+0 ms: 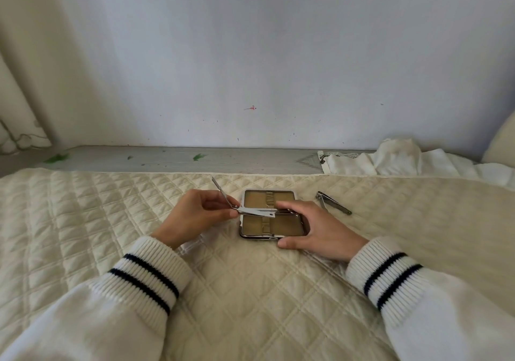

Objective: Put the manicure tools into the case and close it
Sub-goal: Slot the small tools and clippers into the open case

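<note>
The manicure case [255, 197] lies open flat on the quilted bedspread, metal-rimmed with tan lining and elastic loops in both halves. My left hand [192, 216] pinches a silver nail clipper [256, 212] at its left end, with the lever swung up and back to the left. The clipper's body stretches across the case's hinge line. My right hand [315, 228] grips the case's right side, thumb at the near edge and fingers over the hinge touching the clipper's far end. A second nail clipper [333, 203] lies on the bedspread just right of the case.
The cream quilted bedspread [250, 291] covers the whole near surface. A grey ledge [167, 160] runs along the white wall behind it. Crumpled white cloth [404, 161] sits at the back right. A curtain [25, 87] hangs at the left.
</note>
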`<state>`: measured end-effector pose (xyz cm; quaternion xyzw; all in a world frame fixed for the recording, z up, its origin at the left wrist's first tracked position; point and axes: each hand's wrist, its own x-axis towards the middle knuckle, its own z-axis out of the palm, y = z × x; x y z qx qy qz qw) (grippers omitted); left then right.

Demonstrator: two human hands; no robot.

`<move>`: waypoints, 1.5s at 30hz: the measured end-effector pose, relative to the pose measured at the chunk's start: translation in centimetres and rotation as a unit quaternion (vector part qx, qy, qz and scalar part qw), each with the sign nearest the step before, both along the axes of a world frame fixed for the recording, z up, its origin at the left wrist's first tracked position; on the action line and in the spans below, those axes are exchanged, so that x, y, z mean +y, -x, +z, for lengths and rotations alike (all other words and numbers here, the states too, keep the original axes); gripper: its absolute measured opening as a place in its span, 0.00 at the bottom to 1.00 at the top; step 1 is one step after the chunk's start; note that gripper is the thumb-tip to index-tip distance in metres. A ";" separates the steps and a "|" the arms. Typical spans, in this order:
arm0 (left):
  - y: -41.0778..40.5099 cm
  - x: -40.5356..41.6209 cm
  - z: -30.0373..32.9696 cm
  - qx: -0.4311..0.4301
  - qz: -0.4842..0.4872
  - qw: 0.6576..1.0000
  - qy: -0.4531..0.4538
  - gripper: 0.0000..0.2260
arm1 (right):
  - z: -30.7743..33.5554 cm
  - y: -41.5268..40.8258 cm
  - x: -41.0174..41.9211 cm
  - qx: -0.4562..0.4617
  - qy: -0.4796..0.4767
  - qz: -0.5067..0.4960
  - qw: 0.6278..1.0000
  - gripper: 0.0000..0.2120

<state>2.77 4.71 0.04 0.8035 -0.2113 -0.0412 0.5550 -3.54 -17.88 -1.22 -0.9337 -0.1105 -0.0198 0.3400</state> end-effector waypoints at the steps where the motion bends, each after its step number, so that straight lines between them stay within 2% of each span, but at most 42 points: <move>1: 0.0 0.0 0.0 0.000 -0.001 1.000 -0.003 0.09 | 0.0 0.0 0.0 -0.006 0.001 -0.001 1.000 0.36; 10: -0.3 0.3 -0.1 0.002 0.007 1.000 -0.027 0.08 | 0.3 -0.4 -1.2 0.003 -0.035 -0.023 0.999 0.36; 32: 0.0 -0.1 -0.2 -0.031 0.010 0.995 -0.098 0.08 | 0.1 -0.4 -1.0 -0.010 -0.014 -0.030 0.999 0.34; 37: 0.0 0.0 -0.3 -0.049 0.021 0.993 -0.110 0.09 | 0.0 -0.4 -1.1 0.006 -0.065 -0.033 0.997 0.33; 42: 0.2 -0.1 -0.1 -0.052 0.018 0.992 -0.116 0.07 | 0.7 -0.4 -1.1 0.016 -0.144 -0.044 0.988 0.25; 45: 0.1 -0.1 -0.2 -0.049 0.019 0.992 -0.118 0.05 | 0.6 -0.6 -1.1 -0.057 -0.098 -0.126 0.986 0.13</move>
